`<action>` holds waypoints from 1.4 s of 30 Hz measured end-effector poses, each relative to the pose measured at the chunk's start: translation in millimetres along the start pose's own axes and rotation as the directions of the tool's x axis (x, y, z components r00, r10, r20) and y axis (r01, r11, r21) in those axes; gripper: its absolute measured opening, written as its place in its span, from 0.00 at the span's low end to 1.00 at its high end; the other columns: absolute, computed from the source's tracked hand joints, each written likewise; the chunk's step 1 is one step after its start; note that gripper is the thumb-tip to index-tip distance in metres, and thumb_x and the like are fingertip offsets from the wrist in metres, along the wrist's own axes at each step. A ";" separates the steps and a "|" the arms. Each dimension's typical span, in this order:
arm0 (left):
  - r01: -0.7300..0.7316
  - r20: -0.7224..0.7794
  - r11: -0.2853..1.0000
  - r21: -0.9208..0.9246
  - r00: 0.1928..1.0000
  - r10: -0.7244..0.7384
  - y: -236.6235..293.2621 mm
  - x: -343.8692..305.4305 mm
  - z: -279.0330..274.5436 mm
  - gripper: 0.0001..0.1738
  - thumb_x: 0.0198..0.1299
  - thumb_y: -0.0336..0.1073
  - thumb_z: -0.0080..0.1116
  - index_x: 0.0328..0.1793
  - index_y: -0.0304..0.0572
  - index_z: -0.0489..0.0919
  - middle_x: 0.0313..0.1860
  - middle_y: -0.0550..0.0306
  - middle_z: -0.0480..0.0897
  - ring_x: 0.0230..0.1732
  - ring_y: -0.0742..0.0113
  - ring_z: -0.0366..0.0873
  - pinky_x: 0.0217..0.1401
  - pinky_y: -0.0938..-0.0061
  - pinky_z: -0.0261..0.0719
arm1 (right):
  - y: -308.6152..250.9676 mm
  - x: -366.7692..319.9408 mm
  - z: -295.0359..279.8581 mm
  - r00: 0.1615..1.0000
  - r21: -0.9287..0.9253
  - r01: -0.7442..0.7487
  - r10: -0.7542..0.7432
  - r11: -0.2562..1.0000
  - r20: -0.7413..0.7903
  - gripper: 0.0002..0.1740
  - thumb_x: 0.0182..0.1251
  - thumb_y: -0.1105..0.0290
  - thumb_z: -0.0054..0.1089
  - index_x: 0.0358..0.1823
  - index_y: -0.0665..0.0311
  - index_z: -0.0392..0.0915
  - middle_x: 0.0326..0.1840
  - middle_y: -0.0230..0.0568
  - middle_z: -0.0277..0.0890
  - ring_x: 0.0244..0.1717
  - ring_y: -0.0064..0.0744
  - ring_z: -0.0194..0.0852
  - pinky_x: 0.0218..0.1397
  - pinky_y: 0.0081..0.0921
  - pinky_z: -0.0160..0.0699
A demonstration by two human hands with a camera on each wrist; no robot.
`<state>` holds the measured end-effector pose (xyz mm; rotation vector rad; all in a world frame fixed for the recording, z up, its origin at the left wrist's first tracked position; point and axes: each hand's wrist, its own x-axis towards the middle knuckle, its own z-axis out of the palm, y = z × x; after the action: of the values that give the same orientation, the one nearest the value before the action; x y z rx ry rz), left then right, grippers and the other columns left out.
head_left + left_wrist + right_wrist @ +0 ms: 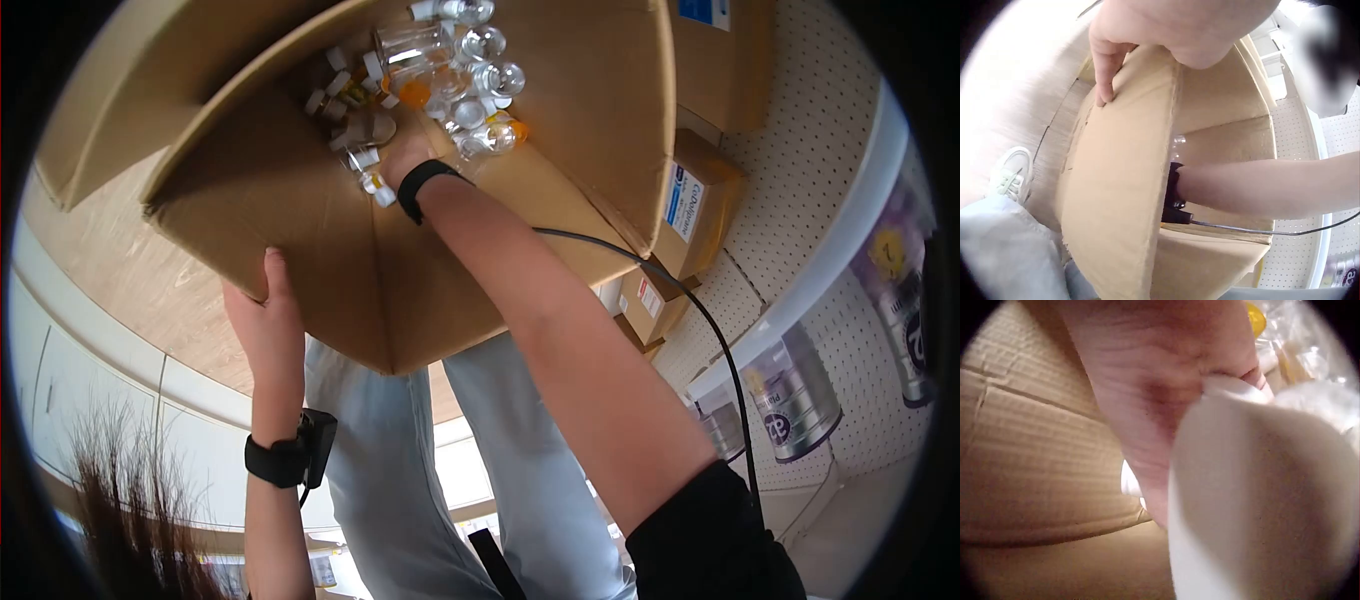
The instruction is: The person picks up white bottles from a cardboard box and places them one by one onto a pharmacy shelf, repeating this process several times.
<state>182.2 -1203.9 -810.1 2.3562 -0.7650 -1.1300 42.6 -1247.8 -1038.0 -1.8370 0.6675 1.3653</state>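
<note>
A deep cardboard box (300, 200) stands tilted toward me, with clear bottles (415, 50) and small white-capped vials (375, 188) at its bottom. My left hand (268, 310) grips the box's near left rim, thumb over the edge; in the left wrist view its fingers (1105, 81) lie on the outer wall. Deep in the box, my right hand (408, 160) is among the bottles, its fingers hidden from the head view. A large, smooth white thing (1241, 487) stands close by this hand in the right wrist view; I cannot tell whether the hand holds it.
A black cable (690, 290) runs from the right wrist over the box's rim. Other cardboard boxes (690, 200) stand along the pegboard wall (790, 180) on the right. Packaged silver tins (795, 400) are at the lower right. Another cardboard box (110, 90) is at the upper left.
</note>
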 end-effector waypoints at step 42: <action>0.029 0.552 0.996 -0.088 0.833 0.024 297.9 -275.7 -246.5 0.12 0.49 0.28 0.65 0.40 0.36 0.78 0.24 0.60 0.78 0.18 0.77 0.74 0.18 0.82 0.70 | -75.1 -639.4 -52.7 0.633 0.653 0.744 0.164 0.140 -0.757 0.14 0.52 0.77 0.55 0.42 0.62 0.72 0.37 0.39 0.78 0.38 0.37 0.78 0.38 0.31 0.72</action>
<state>148.3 -1224.6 -336.9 1.9534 -0.8663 -1.8458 -60.7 -1259.3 -400.4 -1.1030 1.0631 -0.3423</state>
